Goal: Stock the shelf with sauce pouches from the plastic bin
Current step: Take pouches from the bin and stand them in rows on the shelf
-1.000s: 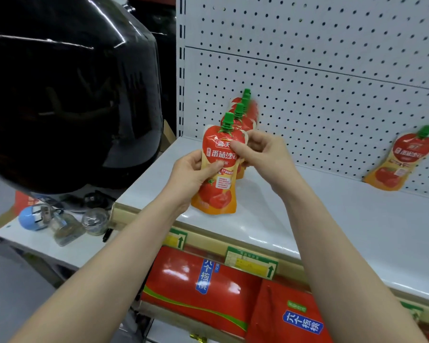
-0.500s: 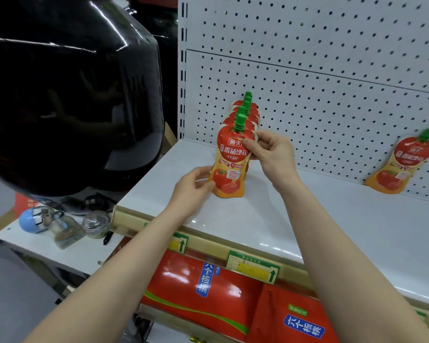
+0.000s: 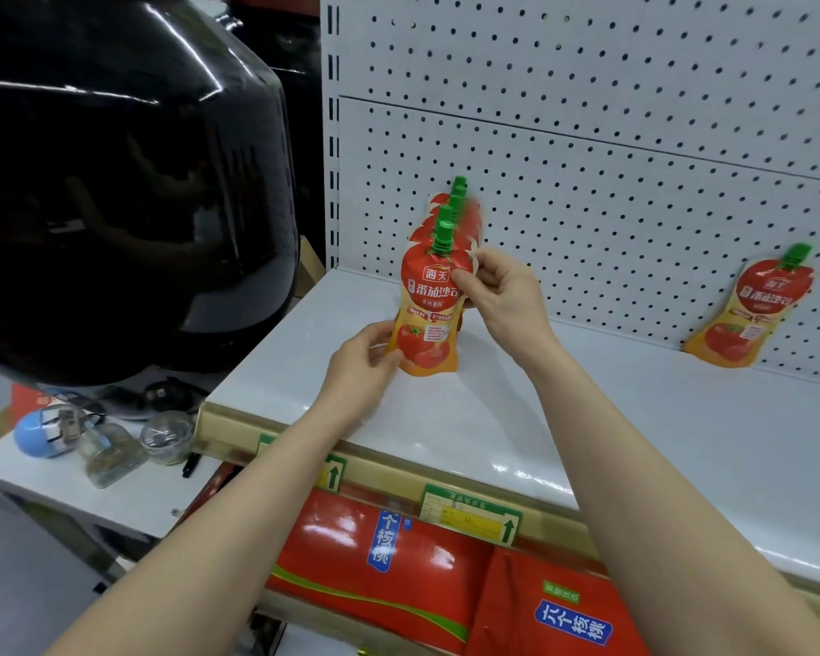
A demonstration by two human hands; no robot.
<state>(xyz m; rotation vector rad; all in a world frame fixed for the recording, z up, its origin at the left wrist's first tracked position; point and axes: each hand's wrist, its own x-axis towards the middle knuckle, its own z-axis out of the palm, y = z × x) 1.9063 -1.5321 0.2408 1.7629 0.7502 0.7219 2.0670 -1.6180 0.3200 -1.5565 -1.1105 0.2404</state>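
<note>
- White pegboard (image 3: 588,205) backs a glossy shelf (image 3: 588,419) in a shop aisle, where a person stands a sauce pouch (image 3: 427,314) at the front of a single-file row of pouches (image 3: 465,215) near the shelf's left end.
- At the pouch's lower left corner the left hand (image 3: 361,371) pinches it between thumb and curled fingers. The right hand (image 3: 507,300) pinches its upper right shoulder, just below the green cap (image 3: 443,236).
- Soft, light and slick-skinned by the look of it, the pouch may sag or tip on its base. The stiffer spout neck and sealed edges seem the surest places to take hold.
- Whether its bottom touches the shelf cannot be told.
- Well apart to the right, a lone pouch (image 3: 749,314) leans against the pegboard.
- Beside the shelf end at left looms a large glossy black object (image 3: 114,182), which could crowd the left arm.
- Red cartons (image 3: 375,561) and price tags (image 3: 469,513) line the level below, while a blue object (image 3: 36,435) and glass jars (image 3: 166,437) sit on a low tabletop (image 3: 67,494).
- No plastic bin is in view.
</note>
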